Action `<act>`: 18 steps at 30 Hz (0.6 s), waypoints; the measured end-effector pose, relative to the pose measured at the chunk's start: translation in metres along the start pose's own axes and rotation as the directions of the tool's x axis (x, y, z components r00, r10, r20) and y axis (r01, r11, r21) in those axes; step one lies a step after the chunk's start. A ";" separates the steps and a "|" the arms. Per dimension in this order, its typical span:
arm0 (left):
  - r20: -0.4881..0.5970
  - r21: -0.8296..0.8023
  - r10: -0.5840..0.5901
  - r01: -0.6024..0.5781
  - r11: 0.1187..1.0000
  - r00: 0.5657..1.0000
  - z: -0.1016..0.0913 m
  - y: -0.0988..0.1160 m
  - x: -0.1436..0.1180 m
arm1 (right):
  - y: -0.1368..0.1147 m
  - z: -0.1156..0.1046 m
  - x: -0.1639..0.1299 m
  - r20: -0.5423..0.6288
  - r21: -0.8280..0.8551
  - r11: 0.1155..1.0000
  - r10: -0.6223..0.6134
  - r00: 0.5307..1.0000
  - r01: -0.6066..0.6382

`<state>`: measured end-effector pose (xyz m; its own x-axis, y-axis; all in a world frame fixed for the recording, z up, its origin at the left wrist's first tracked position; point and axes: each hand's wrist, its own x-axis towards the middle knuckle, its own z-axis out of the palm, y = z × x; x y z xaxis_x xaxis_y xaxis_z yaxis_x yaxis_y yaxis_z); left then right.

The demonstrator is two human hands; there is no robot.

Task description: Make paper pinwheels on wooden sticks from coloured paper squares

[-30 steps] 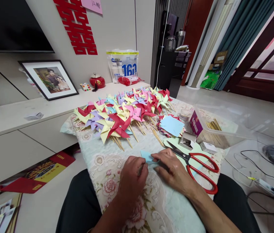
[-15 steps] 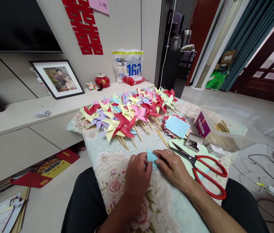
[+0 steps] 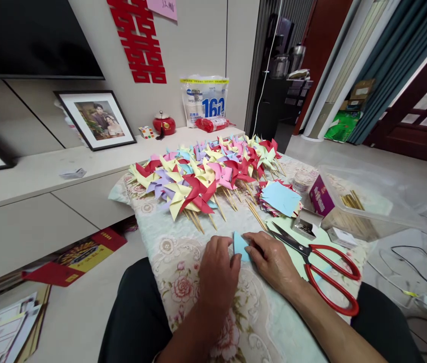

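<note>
Between my hands a small piece of light-blue paper (image 3: 239, 246) lies folded to a pointed shape on the flowered tablecloth (image 3: 183, 302). My left hand (image 3: 219, 269) is closed at the paper's left edge, thumb and fingertips against it. From the other side, my right hand (image 3: 274, 259) pinches its right edge between thumb and curled fingers. Large scissors with red handles (image 3: 314, 252) lie beside my right hand, blades apart, on pale green paper (image 3: 287, 229). Beyond them sits a stack of cut paper squares (image 3: 281, 198), a blue one on top.
Many-coloured paper pinwheels on sticks (image 3: 200, 194) cover the table's far part. Loose sticks (image 3: 256, 214), a small open box of metal fasteners (image 3: 306, 223), a white box (image 3: 341, 237) and a clear plastic bin (image 3: 372, 222) with sticks stand at the right.
The view has turned slightly left, so everything sits a little further right. My left fingers have eased a little off the blue paper, and more of it shows.
</note>
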<state>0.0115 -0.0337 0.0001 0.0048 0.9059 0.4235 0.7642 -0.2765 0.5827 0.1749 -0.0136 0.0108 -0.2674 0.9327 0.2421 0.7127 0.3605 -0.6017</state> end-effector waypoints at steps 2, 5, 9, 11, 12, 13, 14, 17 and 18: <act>0.013 0.000 0.030 -0.030 1.000 0.999 0.000 0.000 -0.001 | 0.000 0.000 0.001 0.001 -0.015 1.000 0.004 1.000 -0.004; 0.037 0.004 0.054 -0.054 0.999 0.998 0.000 -0.001 -0.002 | -0.001 0.001 0.001 0.007 -0.033 0.999 0.011 1.000 -0.010; 0.056 0.029 0.068 -0.069 0.997 0.996 -0.001 -0.001 -0.003 | -0.002 0.002 0.002 0.015 -0.050 0.999 0.018 1.000 -0.018; 0.056 0.040 0.067 -0.070 0.997 0.996 0.000 -0.001 -0.003 | -0.002 0.002 0.001 0.019 -0.059 0.998 0.019 1.000 -0.018; 0.057 0.042 0.065 -0.068 0.997 0.996 0.000 -0.001 -0.003 | -0.003 0.002 0.001 0.020 -0.062 0.998 0.019 1.000 -0.018; 0.058 0.042 0.062 -0.065 0.997 0.996 0.000 -0.002 -0.003 | -0.003 0.002 0.001 0.021 -0.066 0.998 0.019 1.000 -0.017; 0.059 0.041 0.058 -0.061 0.997 0.997 0.000 -0.002 -0.003 | -0.004 0.002 0.001 0.022 -0.071 0.997 0.018 1.000 -0.016; 0.056 0.033 0.045 -0.047 0.998 0.997 0.000 -0.002 -0.003 | -0.005 0.002 0.001 0.028 -0.084 0.996 0.017 0.999 -0.014; 0.053 0.027 0.041 -0.043 0.999 0.998 0.000 -0.002 -0.003 | -0.005 0.002 0.001 0.031 -0.091 0.996 0.015 0.999 -0.012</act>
<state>0.0101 -0.0360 -0.0023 0.0706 0.9096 0.4095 0.7807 -0.3059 0.5449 0.1697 -0.0144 0.0131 -0.2767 0.9379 0.2093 0.7719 0.3467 -0.5329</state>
